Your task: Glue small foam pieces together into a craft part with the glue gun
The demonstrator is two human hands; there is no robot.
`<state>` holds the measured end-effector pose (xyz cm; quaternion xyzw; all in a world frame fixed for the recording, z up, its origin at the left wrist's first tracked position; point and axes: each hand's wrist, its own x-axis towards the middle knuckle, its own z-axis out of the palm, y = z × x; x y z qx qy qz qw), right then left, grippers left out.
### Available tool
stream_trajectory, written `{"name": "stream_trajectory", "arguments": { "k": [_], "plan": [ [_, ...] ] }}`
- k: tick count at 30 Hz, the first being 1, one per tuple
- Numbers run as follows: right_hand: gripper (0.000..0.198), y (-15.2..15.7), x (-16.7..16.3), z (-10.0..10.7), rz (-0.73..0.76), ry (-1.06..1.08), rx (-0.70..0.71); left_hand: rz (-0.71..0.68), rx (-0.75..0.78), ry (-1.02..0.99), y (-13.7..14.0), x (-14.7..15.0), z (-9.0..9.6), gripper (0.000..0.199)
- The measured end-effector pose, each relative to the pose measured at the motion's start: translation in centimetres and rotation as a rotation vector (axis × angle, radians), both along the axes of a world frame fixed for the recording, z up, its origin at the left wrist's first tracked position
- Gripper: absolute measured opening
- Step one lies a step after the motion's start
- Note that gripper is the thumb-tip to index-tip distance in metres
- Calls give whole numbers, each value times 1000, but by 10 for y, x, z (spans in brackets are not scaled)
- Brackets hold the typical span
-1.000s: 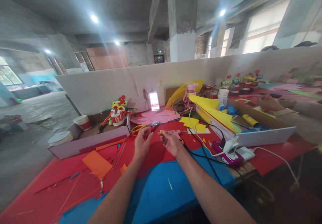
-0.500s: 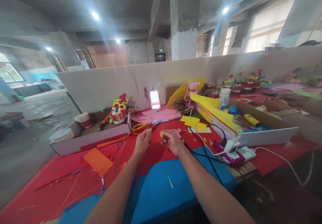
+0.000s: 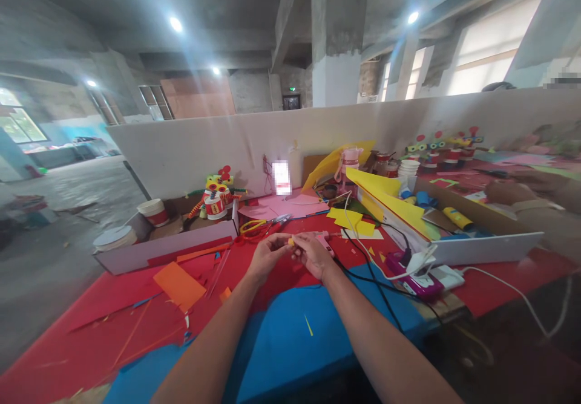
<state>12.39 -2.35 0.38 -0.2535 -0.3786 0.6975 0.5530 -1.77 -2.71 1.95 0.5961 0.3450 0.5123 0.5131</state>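
Over the red part of the tabletop, my left hand [image 3: 267, 257] and my right hand [image 3: 314, 257] meet at the fingertips. A small yellow-orange piece [image 3: 291, 242], too small to name surely, is pinched between them; both hands are closed on it. Just behind my right hand lies a pink glue gun [image 3: 325, 242], partly covered by that hand. Yellow-handled scissors [image 3: 258, 227] rest beyond my left hand. Yellow paper pieces [image 3: 356, 222] lie to the right, and an orange paper sheet [image 3: 179, 286] to the left.
A box [image 3: 167, 250] at left holds paper cups and a paper-cup robot figure [image 3: 216, 198]. At right stand a box of coloured rolls [image 3: 488, 248] and a purple power strip [image 3: 421, 280] with trailing cables. A co-worker's arm [image 3: 535, 204] reaches in at far right.
My left hand has moved right and its fingers have come to the small yellow piece, which my right hand held alone before. The view has shifted slightly.
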Motion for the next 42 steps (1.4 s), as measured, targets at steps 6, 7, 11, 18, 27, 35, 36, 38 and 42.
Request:
{"name": "stream_trajectory", "arguments": {
  "k": [6, 7, 11, 18, 27, 35, 36, 38, 42],
  "plan": [
    [34, 0, -2, -2, -29, -49, 65, 61, -27, -33, 2, 0, -3, 32],
    [34, -1, -3, -2, -35, -43, 76, 76, -30, -39, 3, 0, -3, 33],
    [28, -1, -3, -1, -89, -127, 159, 130, -33, -61, 5, -2, -5, 31],
    [10, -1, -1, 1, -231, -354, 396, 161, -22, -79, 4, -1, -4, 30],
    [3, 4, 1, -7, -318, -508, 448, 182, -31, -60, 3, 1, -7, 29],
    [14, 15, 1, -19, -375, -563, 489, 222, -44, -34, 3, 1, -6, 30],
    [17, 15, 1, -19, -358, -555, 496, 216, -50, -36, 3, 1, -5, 30],
    [20, 14, 2, -18, -305, -519, 487, 202, -63, -44, 3, 1, -4, 30],
    [21, 14, 4, -15, -277, -491, 439, 191, -89, -41, 3, 2, -5, 31]
  ]
}}
